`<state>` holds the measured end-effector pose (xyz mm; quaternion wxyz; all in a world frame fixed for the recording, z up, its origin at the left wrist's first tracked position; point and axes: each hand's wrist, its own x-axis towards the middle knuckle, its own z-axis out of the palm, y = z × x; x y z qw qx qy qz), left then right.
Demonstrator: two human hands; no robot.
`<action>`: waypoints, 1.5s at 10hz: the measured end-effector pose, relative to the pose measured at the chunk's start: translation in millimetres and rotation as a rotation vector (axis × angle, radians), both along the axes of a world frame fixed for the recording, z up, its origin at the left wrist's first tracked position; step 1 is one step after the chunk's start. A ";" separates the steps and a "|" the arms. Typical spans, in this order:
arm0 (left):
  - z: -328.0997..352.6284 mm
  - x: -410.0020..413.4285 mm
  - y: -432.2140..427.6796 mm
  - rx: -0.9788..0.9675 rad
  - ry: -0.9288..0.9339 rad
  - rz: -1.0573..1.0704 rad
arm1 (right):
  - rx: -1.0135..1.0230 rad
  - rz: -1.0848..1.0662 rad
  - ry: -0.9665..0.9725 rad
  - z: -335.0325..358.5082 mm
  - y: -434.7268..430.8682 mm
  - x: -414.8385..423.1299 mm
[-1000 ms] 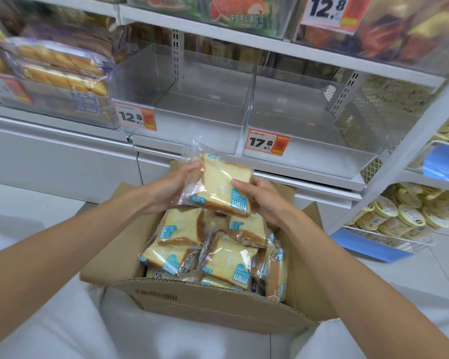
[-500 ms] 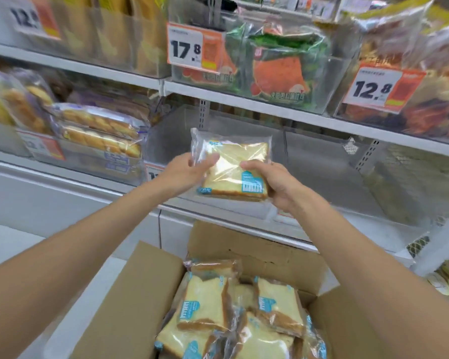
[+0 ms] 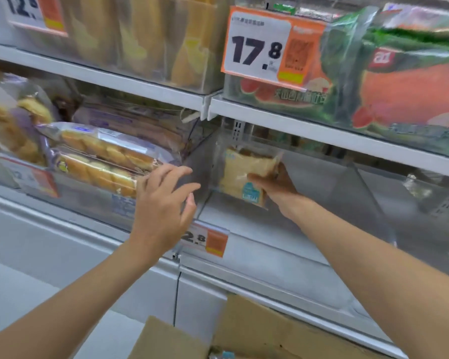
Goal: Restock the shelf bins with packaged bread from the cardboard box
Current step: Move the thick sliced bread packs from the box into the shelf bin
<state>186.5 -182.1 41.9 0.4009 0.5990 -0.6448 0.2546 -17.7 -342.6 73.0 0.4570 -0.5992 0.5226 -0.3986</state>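
Placement step, mid-move. Gripping the bread pack (image 3: 244,172) by its lower right edge with the right hand (image 3: 275,187), fingers curled round it, wrist past the front lip of the clear bin (image 3: 322,198). Pack upright, slightly tilted, at the left rear of that bin, blue label facing the camera. Bottom edge close to the bin floor. Seated or not: cannot tell through the blur and plastic glare.

Left hand (image 3: 163,203) spread, holding nothing, hovering just in front of the divider between this bin and the neighbour bin (image 3: 88,203) stacked with roll packs. Contact with the wall: cannot tell.

Orange price tag (image 3: 208,242) clipped to the front rail just below, partly hidden behind the left hand. Cardboard box (image 3: 257,327) at the bottom edge of view, flaps up, contents almost entirely out of frame.

Next, as a guess:
- Set the pack down against the left wall, let go, and draw the right hand out without dragging the pack forward.
- Then back down to the box for another.
- Worth filling from rear-left outward to leave room for rows.

Risk: slick wrapper, upright pack tipping forward once released.
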 end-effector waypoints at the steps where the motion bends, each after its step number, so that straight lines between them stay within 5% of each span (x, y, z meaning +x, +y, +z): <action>1: -3.1 -2.5 -2.6 -0.043 0.016 0.001 | -0.017 0.046 0.224 -27.0 -23.5 3.2; 3: -3.1 -4.5 -2.7 -0.064 0.037 0.002 | -0.042 0.051 0.066 -28.1 -35.0 5.8; 5: -3.2 -4.3 -2.5 -0.064 0.050 0.004 | -0.144 -0.032 0.359 -25.3 -35.5 6.6; 8: -2.8 -5.1 -3.0 -0.104 0.038 0.004 | -0.385 -0.134 0.311 -24.0 -22.7 10.9; 10: -4.5 -5.2 -3.3 -0.129 0.036 0.000 | -0.400 -0.027 0.476 -16.5 -24.7 7.3; 12: -4.7 -4.9 -3.2 -0.152 0.025 0.003 | -0.336 0.054 0.310 -15.5 -23.4 -6.2; 15: 18.8 -39.6 30.7 0.028 -0.098 0.093 | -0.355 0.141 0.671 29.0 69.3 -58.8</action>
